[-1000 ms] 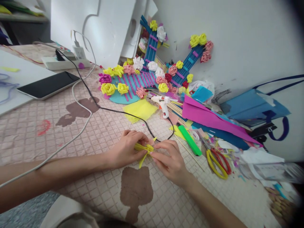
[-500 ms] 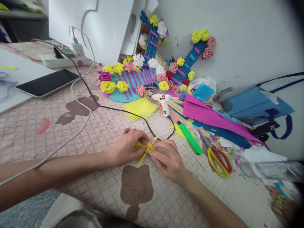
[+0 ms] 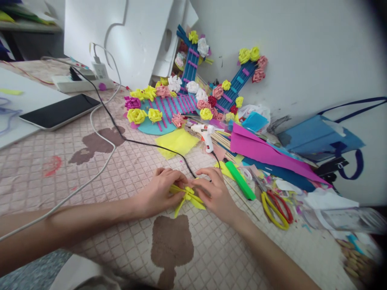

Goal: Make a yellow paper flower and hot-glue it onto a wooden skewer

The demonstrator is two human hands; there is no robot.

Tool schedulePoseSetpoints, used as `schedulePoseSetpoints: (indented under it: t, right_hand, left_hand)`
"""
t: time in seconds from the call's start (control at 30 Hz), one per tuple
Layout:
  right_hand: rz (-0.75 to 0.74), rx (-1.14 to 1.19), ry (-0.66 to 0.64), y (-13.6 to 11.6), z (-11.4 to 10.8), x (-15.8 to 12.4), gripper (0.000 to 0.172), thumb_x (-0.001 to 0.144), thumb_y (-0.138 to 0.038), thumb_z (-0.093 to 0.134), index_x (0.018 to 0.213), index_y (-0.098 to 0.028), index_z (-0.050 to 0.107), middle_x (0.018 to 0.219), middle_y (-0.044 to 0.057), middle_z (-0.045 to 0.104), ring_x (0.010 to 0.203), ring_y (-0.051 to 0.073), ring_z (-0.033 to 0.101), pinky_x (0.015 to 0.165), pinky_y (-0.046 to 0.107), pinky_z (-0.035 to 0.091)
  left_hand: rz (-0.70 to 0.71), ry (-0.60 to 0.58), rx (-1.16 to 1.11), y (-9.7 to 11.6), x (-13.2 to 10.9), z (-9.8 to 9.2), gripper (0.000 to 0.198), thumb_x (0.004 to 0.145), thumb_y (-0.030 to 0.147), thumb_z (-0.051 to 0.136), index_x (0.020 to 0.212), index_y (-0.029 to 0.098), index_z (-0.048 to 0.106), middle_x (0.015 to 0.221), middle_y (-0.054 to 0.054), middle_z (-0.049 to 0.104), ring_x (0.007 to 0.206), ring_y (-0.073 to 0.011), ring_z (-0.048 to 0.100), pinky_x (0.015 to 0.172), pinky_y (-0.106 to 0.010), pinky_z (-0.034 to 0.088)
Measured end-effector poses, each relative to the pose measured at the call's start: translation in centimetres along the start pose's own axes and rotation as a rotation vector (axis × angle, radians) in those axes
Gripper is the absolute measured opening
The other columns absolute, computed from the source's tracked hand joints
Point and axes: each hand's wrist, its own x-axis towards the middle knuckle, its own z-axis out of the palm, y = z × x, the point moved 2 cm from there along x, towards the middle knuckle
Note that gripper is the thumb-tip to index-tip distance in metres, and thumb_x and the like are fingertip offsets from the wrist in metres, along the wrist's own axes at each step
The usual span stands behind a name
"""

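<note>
A yellow crepe-paper flower [image 3: 189, 193] with narrow strips spreading from its knotted-looking middle is between my hands, just above the cloth-covered table. My left hand [image 3: 165, 189] pinches its left side between thumb and fingers. At the flower's right, my right hand [image 3: 215, 193] has its fingers curved and apart; whether a fingertip touches the paper I cannot tell. One strip points down toward me, another to the lower right below my right thumb. Behind the hands lies a yellow paper sheet [image 3: 177, 143], with a white glue gun [image 3: 207, 136] to its right.
A decorated blue guitar shape [image 3: 160, 125] with paper flowers stands at the back. Scissors [image 3: 275, 209], a green cutter-like tool [image 3: 241, 181] and magenta sheets [image 3: 266, 155] lie right. A black cable [image 3: 145, 145] crosses behind my hands; a white cable [image 3: 93, 173] passes over my left forearm. A tablet [image 3: 60, 110] lies left.
My right hand's fingers have come off the flower's middle and spread, so its right-hand strip now shows. My left hand keeps its pinch. The view has shifted slightly.
</note>
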Motion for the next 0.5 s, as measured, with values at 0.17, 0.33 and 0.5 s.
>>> schedulePoseSetpoints:
  t: [0.17, 0.33, 0.5]
  right_hand:
    - [0.028, 0.006, 0.092, 0.8, -0.8, 0.5, 0.019, 0.082, -0.009, 0.051, 0.089, -0.022, 0.063, 0.103, 0.006, 0.055, 0.103, 0.021, 0.049, 0.09, 0.04, 0.041]
    - [0.236, 0.012, 0.272, 5.8, -3.3, 1.8, 0.01, 0.079, -0.016, 0.052, 0.082, -0.021, 0.061, 0.097, 0.005, 0.059, 0.098, 0.02, 0.054, 0.086, 0.037, 0.043]
    - [0.509, 0.04, 0.261, 13.2, -4.0, 3.5, 0.012, 0.075, -0.026, 0.051, 0.075, -0.017, 0.059, 0.073, 0.003, 0.062, 0.066, 0.016, 0.057, 0.059, 0.028, 0.045]
  left_hand:
    - [-0.015, -0.001, 0.014, -0.1, -0.1, 0.1, 0.018, 0.075, 0.014, 0.057, 0.092, 0.02, 0.053, 0.087, 0.002, 0.061, 0.086, -0.0172, 0.053, 0.083, -0.035, 0.032]
    - [0.002, -0.007, 0.01, -0.4, -0.1, 0.3, 0.018, 0.074, 0.013, 0.056, 0.09, 0.02, 0.052, 0.087, 0.003, 0.06, 0.084, -0.016, 0.053, 0.083, -0.035, 0.031]
    - [-0.007, -0.006, 0.004, -0.3, 0.0, 0.2, 0.017, 0.075, 0.013, 0.055, 0.09, 0.02, 0.051, 0.086, 0.003, 0.061, 0.084, -0.0159, 0.054, 0.083, -0.035, 0.032]
